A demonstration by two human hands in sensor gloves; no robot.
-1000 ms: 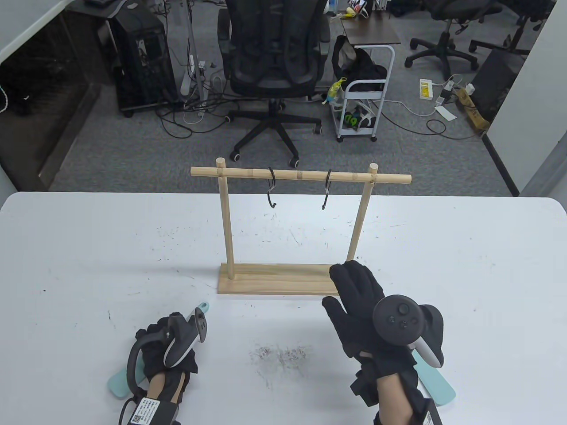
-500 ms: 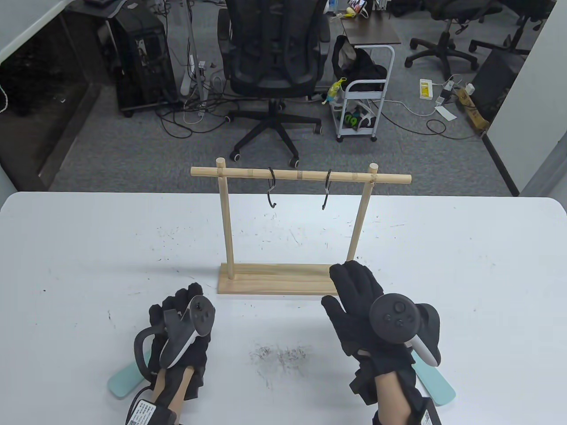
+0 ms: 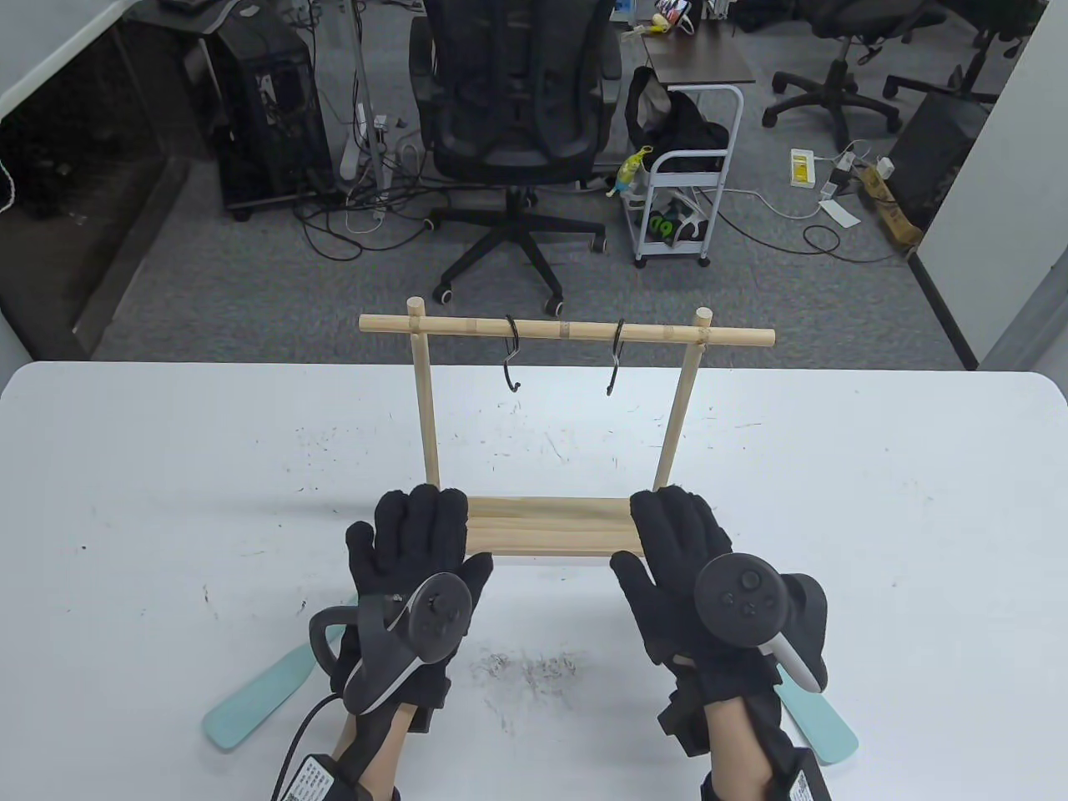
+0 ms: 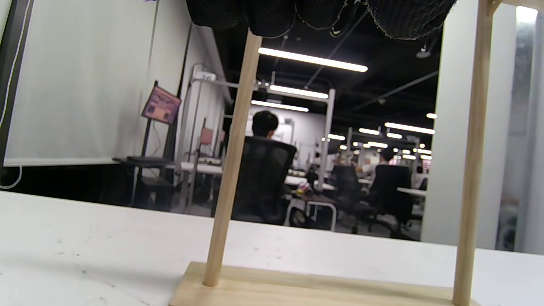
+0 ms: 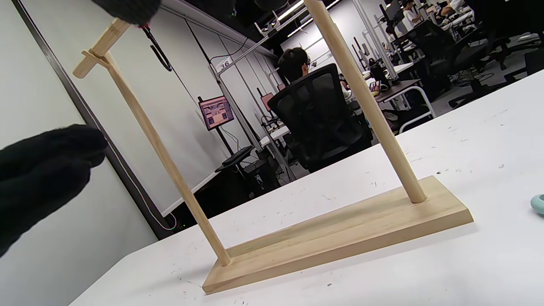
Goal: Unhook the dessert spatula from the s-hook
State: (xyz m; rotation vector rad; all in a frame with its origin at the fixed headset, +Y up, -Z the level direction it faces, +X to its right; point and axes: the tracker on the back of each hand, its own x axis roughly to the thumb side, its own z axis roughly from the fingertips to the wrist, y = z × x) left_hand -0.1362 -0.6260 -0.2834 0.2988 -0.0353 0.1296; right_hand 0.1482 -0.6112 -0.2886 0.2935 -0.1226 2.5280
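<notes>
While both gloved hands hover flat over the near edge of the wooden rack's base [image 3: 546, 526], neither holds anything: the left hand [image 3: 417, 542] has its fingers [image 3: 434, 513] spread open above the base's left end, and the right hand [image 3: 680, 555] is spread open above the right end. One mint dessert spatula [image 3: 254, 705] lies on the white worktop [image 3: 167, 501] beside the left wrist; another spatula [image 3: 822, 726] lies beside the right wrist. Two black s-hooks [image 3: 512, 355] hang bare from the crossbar [image 3: 567, 331].
</notes>
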